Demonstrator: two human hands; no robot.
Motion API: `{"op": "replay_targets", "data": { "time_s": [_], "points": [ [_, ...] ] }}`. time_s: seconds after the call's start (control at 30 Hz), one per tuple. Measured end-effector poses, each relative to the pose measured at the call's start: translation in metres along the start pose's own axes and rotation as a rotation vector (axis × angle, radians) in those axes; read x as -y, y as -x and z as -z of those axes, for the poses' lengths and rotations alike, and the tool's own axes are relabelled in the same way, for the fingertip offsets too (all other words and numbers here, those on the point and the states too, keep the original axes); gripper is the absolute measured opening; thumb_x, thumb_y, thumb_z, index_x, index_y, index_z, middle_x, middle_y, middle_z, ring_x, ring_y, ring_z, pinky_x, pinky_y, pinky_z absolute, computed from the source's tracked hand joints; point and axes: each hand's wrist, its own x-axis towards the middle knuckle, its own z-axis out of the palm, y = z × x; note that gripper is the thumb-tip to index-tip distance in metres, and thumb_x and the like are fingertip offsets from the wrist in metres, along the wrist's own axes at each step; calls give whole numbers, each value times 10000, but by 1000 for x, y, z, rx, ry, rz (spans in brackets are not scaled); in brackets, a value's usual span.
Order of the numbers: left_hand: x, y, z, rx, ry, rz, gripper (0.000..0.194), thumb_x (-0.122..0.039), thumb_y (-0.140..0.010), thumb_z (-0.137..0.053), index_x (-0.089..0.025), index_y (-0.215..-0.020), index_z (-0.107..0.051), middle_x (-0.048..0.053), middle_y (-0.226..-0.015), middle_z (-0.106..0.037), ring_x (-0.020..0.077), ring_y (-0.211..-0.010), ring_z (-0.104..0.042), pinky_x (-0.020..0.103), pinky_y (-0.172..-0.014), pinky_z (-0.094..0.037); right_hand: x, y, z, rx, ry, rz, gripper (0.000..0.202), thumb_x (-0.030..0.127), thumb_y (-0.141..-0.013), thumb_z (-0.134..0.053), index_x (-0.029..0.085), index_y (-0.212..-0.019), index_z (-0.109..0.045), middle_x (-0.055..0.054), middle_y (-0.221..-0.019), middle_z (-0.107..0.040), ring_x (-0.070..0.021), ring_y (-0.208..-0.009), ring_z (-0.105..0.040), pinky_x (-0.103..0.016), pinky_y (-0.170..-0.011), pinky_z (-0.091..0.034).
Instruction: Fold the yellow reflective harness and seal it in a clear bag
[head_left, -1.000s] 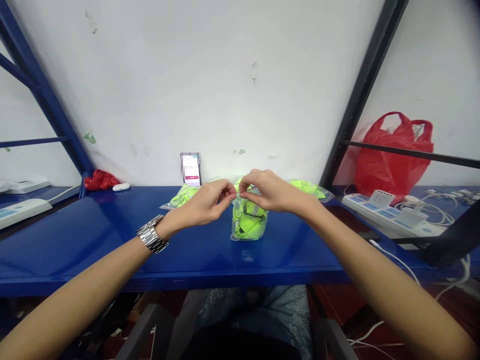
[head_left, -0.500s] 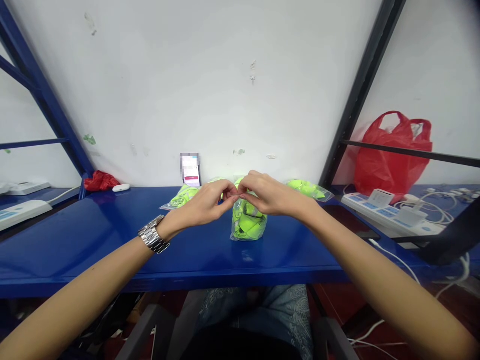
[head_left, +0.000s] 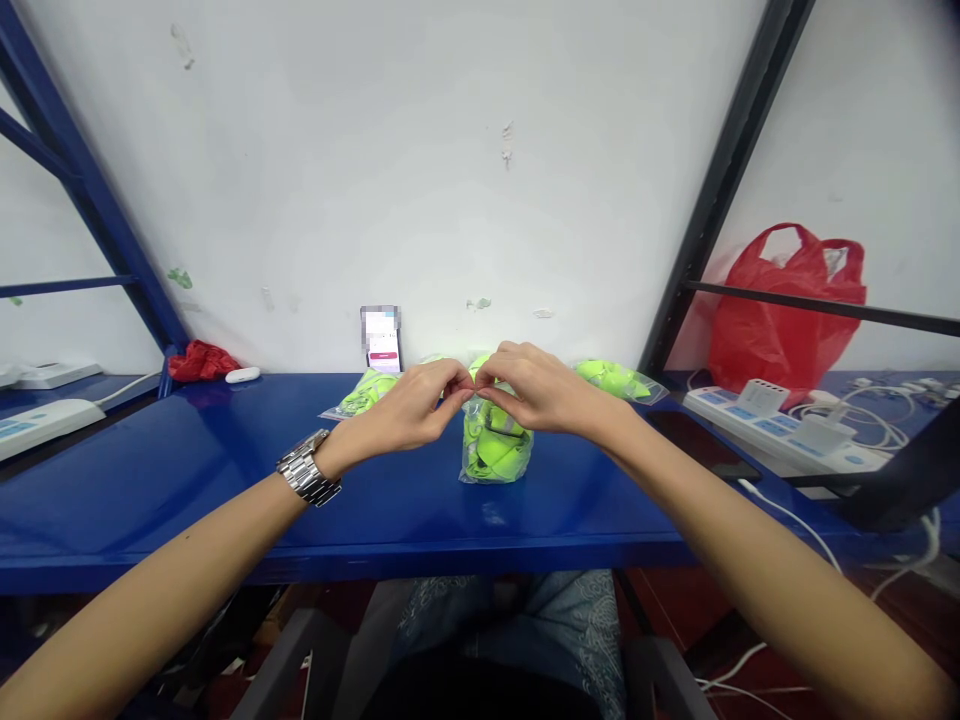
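Note:
A clear plastic bag [head_left: 495, 450] packed with folded neon-yellow fabric with grey strips hangs upright between my hands, low over the blue table. My left hand [head_left: 424, 402], with a metal watch [head_left: 308, 468] on its wrist, pinches the bag's top edge between thumb and fingertips. Right beside those fingertips, my right hand [head_left: 529, 388] pinches the same edge. The fingers cover most of the top edge, so I cannot tell whether it is sealed. Behind my left hand lies another bag of neon-yellow fabric [head_left: 367, 392], and a similar bag [head_left: 616, 379] rests behind my right wrist.
The blue table [head_left: 187, 500] runs along a white wall. A phone with its screen lit [head_left: 381, 340] leans there. At left are a red crumpled bag [head_left: 202, 361] and a white case [head_left: 242, 375]. Rightward sit a dark phone [head_left: 701, 445], a power strip [head_left: 780, 425] and a red carrier bag [head_left: 780, 325].
Both hands keep their pinch at the bag's top edge, almost unmoved. The bag's lower part has shifted very slightly to the left.

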Motion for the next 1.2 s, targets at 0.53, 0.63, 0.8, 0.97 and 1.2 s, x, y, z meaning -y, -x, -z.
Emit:
{"op": "replay_targets", "data": {
  "time_s": [0.53,0.63,0.8,0.97,1.2],
  "points": [
    [-5,-4,2,67,23,62,223,-310,-972,-438,-176,-1139,-498,80,-992,-635,168,-822,-587,312,-698,-462,-33,27,2,20,-263,-172,125,244,-884,-579,151,-836,-647,-38,-729,-658,-144,-649,-552,-268,-618,-375],
    [-8,-16,0,83,-29,-12,296,-354,-965,-456,-170,-1189,-516,103,-1059,-637,197,-931,-598,330,-757,-470,-28,24,-4,-39,-238,-127,116,192,-886,-554,150,-814,-634,-28,-720,-632,-130,-637,-522,-259,-608,-358],
    [-13,-32,1,193,-125,-57,185,-261,-948,-440,-168,-888,-589,62,-833,-635,159,-742,-563,301,-673,-419,-24,22,-8,-77,-262,-76,88,183,-883,-552,157,-836,-620,-30,-766,-622,-131,-678,-515,-260,-636,-371],
    [-14,-33,0,197,-125,-35,161,-248,-928,-445,-161,-869,-567,70,-821,-624,159,-707,-545,301,-637,-393,-20,24,-3,-49,-282,-114,84,189,-881,-556,153,-867,-631,-45,-806,-636,-149,-730,-542,-277,-677,-392],
    [-14,-32,-2,189,-125,-53,155,-240,-939,-427,-164,-877,-546,70,-826,-614,154,-712,-536,296,-644,-391,-15,24,-2,-63,-284,-143,62,156,-861,-577,147,-843,-636,-33,-786,-635,-137,-710,-541,-268,-673,-402]
  ]
}}
